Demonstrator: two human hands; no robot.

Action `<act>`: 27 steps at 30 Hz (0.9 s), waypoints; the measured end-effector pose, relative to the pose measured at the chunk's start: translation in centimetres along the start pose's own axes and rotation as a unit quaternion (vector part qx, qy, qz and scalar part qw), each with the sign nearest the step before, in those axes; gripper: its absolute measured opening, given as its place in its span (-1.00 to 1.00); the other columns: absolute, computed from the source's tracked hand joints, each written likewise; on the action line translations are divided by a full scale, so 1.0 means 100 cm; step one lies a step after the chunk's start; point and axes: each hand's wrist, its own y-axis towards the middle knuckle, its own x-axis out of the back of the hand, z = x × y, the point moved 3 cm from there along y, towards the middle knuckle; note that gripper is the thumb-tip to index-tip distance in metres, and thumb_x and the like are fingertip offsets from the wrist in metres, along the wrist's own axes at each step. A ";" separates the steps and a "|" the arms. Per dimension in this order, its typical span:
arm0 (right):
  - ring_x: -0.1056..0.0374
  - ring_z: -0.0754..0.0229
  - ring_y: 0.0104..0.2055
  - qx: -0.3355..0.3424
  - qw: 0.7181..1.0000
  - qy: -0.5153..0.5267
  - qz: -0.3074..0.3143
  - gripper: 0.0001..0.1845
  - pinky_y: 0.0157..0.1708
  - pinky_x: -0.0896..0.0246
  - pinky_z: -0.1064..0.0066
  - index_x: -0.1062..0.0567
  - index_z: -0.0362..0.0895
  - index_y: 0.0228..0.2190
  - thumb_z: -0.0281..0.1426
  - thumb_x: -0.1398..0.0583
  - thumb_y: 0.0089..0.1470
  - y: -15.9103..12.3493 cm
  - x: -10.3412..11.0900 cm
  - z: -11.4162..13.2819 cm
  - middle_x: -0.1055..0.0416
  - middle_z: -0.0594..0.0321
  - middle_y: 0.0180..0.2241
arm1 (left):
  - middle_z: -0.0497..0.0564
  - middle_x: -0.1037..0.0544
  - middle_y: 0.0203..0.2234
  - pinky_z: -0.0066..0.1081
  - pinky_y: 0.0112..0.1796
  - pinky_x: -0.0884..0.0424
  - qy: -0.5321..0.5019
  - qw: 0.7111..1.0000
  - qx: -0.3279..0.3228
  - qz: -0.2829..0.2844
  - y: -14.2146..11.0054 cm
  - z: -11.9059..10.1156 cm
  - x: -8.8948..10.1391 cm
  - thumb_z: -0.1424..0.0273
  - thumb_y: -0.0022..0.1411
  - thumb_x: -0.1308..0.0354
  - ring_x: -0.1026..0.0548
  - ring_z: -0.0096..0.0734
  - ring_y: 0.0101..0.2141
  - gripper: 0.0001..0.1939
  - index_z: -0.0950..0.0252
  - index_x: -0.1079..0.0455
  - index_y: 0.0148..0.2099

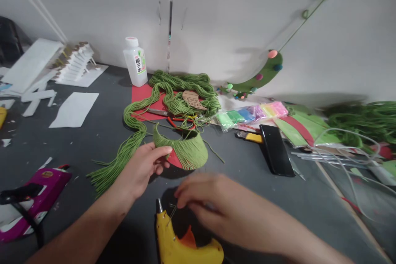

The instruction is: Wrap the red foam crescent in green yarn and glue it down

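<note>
My left hand (145, 165) pinches the left side of a curved red card piece (175, 159), largely wrapped in green yarn (193, 152). A bare red patch shows beside my thumb. My right hand (204, 202), slightly blurred, hovers over the desk with bent fingers apart and nothing visible in them. Close to its fingertips is the wire stand of a yellow hot glue gun (182, 251) with an orange trigger. The gun lies at the bottom with its metal nozzle pointing away from me.
Behind the piece lie a green yarn skein (185, 80), scissors (176, 123) and red card (140, 93). A bottle (136, 64) stands behind. On the right are a phone (276, 150), a yellow cutter (253, 137) and clear tubing (343, 169); a purple device (37, 198) sits left.
</note>
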 end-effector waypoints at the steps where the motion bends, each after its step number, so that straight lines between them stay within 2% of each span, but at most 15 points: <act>1: -0.34 0.20 -0.11 -0.018 0.999 0.021 -0.016 -0.68 -0.10 -0.20 0.43 -0.50 -0.14 -0.27 -0.63 -0.06 -0.02 -0.003 -0.014 -0.005 -0.41 0.17 -0.09 | -0.18 -0.37 -0.71 -0.62 -0.69 -0.12 -0.008 1.000 0.005 0.000 0.000 0.002 -0.001 0.39 -0.08 -0.29 -0.33 -0.63 -0.69 -0.80 0.30 -0.30 -0.54; 2: -0.33 0.19 -0.09 -0.047 0.996 0.042 -0.061 -0.65 -0.10 -0.21 0.41 -0.49 -0.14 -0.23 -0.63 -0.05 -0.03 -0.005 -0.026 -0.013 -0.34 0.12 -0.01 | -0.18 -0.37 -0.71 -0.63 -0.71 -0.09 -0.015 1.000 0.008 0.000 -0.001 0.003 -0.002 0.38 -0.08 -0.29 -0.32 -0.63 -0.70 -0.80 0.30 -0.30 -0.54; 4: -0.32 0.18 -0.15 -0.088 0.976 0.116 -0.164 -0.56 -0.19 -0.27 0.38 -0.41 -0.14 -0.11 -0.62 -0.05 -0.07 -0.003 -0.042 -0.030 -0.33 0.08 -0.07 | -0.18 -0.35 -0.74 -0.63 -0.73 -0.05 -0.029 0.999 0.014 0.002 -0.003 0.006 -0.004 0.38 -0.08 -0.29 -0.29 -0.65 -0.72 -0.78 0.31 -0.28 -0.54; 5: -0.32 0.19 -0.21 -0.103 0.956 0.182 -0.206 -0.54 -0.27 -0.29 0.39 -0.36 -0.12 -0.07 -0.59 -0.06 -0.06 -0.001 -0.048 -0.038 -0.36 0.12 -0.16 | -0.19 -0.33 -0.76 -0.64 -0.74 -0.04 -0.038 0.999 0.017 0.002 -0.004 0.007 -0.005 0.37 -0.08 -0.29 -0.27 -0.65 -0.73 -0.78 0.30 -0.27 -0.54; 7: -0.30 0.22 -0.34 -0.115 0.895 0.331 -0.278 -0.55 -0.41 -0.28 0.43 -0.31 -0.10 -0.05 -0.51 -0.09 -0.05 0.003 -0.052 -0.050 -0.35 0.22 -0.35 | -0.20 -0.31 -0.78 -0.65 -0.74 -0.02 -0.058 0.998 0.024 0.002 -0.007 0.009 -0.007 0.37 -0.07 -0.28 -0.24 -0.67 -0.74 -0.78 0.30 -0.26 -0.53; 9: -0.27 0.25 -0.42 -0.107 0.827 0.444 -0.329 -0.58 -0.47 -0.24 0.46 -0.33 -0.10 -0.11 -0.48 -0.13 -0.09 0.007 -0.051 -0.054 -0.33 0.28 -0.42 | -0.21 -0.28 -0.80 -0.66 -0.75 0.02 -0.076 0.997 0.030 0.005 -0.010 0.011 -0.009 0.36 -0.05 -0.26 -0.19 -0.69 -0.76 -0.78 0.30 -0.27 -0.52; 10: -0.26 0.26 -0.43 -0.099 0.801 0.477 -0.348 -0.61 -0.47 -0.23 0.47 -0.36 -0.10 -0.16 -0.49 -0.15 -0.13 0.009 -0.049 -0.054 -0.33 0.28 -0.41 | -0.22 -0.27 -0.81 -0.66 -0.76 0.03 -0.084 0.996 0.032 0.009 -0.011 0.011 -0.011 0.35 -0.05 -0.26 -0.17 -0.69 -0.77 -0.79 0.31 -0.27 -0.52; 12: -0.28 0.25 -0.39 -0.084 0.782 0.510 -0.348 -0.65 -0.44 -0.24 0.46 -0.39 -0.11 -0.26 -0.51 -0.17 -0.21 0.015 -0.047 -0.052 -0.37 0.25 -0.37 | -0.22 -0.25 -0.82 -0.66 -0.76 0.04 -0.096 0.995 0.032 0.013 -0.012 0.013 -0.013 0.35 -0.06 -0.26 -0.15 -0.70 -0.78 -0.78 0.32 -0.27 -0.54; 13: -0.30 0.23 -0.36 -0.079 0.793 0.508 -0.327 -0.68 -0.40 -0.25 0.45 -0.40 -0.12 -0.29 -0.51 -0.16 -0.22 0.019 -0.048 -0.050 -0.38 0.23 -0.35 | -0.22 -0.25 -0.82 -0.66 -0.75 0.03 -0.100 0.994 0.031 0.014 -0.013 0.014 -0.014 0.35 -0.06 -0.26 -0.15 -0.70 -0.78 -0.77 0.32 -0.26 -0.55; 15: -0.31 0.21 -0.33 -0.077 0.840 0.466 -0.266 -0.72 -0.37 -0.25 0.42 -0.42 -0.13 -0.32 -0.49 -0.12 -0.19 0.027 -0.051 -0.048 -0.40 0.22 -0.36 | -0.21 -0.27 -0.82 -0.65 -0.75 0.01 -0.103 0.994 0.026 0.014 -0.012 0.014 -0.014 0.36 -0.05 -0.26 -0.15 -0.71 -0.78 -0.76 0.32 -0.25 -0.56; 17: -0.29 0.24 -0.39 -0.086 0.884 0.403 -0.219 -0.74 -0.42 -0.21 0.44 -0.44 -0.16 -0.32 -0.47 -0.09 -0.14 0.030 -0.054 -0.049 -0.41 0.23 -0.40 | -0.20 -0.28 -0.83 -0.65 -0.75 0.01 -0.103 0.994 0.018 0.009 -0.012 0.013 -0.014 0.37 -0.05 -0.27 -0.15 -0.71 -0.78 -0.75 0.33 -0.26 -0.57; 20: -0.19 0.31 -0.52 -0.110 0.916 0.325 -0.209 -0.79 -0.54 -0.09 0.51 -0.46 -0.18 -0.34 -0.49 -0.12 -0.10 0.022 -0.053 -0.048 -0.35 0.30 -0.52 | -0.18 -0.31 -0.83 -0.65 -0.75 0.02 -0.108 0.994 0.001 -0.011 -0.010 0.010 -0.011 0.39 -0.06 -0.29 -0.18 -0.69 -0.77 -0.75 0.32 -0.26 -0.58; 23: -0.15 0.34 -0.56 -0.126 0.973 0.115 -0.158 -0.82 -0.54 -0.01 0.53 -0.46 -0.14 -0.35 -0.51 -0.09 -0.02 0.002 -0.044 -0.035 -0.33 0.35 -0.57 | -0.18 -0.36 -0.77 -0.65 -0.72 -0.06 -0.124 0.992 -0.014 -0.032 -0.010 0.006 -0.008 0.44 -0.08 -0.30 -0.26 -0.67 -0.73 -0.77 0.30 -0.27 -0.57; 25: -0.18 0.34 -0.56 -0.122 0.988 -0.029 -0.092 -0.82 -0.54 0.01 0.54 -0.46 -0.10 -0.32 -0.49 -0.08 0.04 -0.013 -0.038 -0.023 -0.37 0.35 -0.55 | -0.17 -0.40 -0.72 -0.64 -0.69 -0.13 -0.136 0.990 -0.015 -0.037 -0.011 0.005 -0.008 0.47 -0.08 -0.30 -0.32 -0.65 -0.69 -0.80 0.30 -0.30 -0.55; 27: -0.22 0.33 -0.55 -0.115 0.984 -0.127 -0.045 -0.85 -0.55 0.04 0.53 -0.43 -0.10 -0.33 -0.47 -0.07 0.09 -0.025 -0.033 -0.015 -0.40 0.34 -0.53 | -0.15 -0.43 -0.68 -0.64 -0.66 -0.19 -0.146 0.989 -0.010 -0.035 -0.013 0.004 -0.010 0.48 -0.08 -0.29 -0.36 -0.64 -0.66 -0.84 0.31 -0.33 -0.52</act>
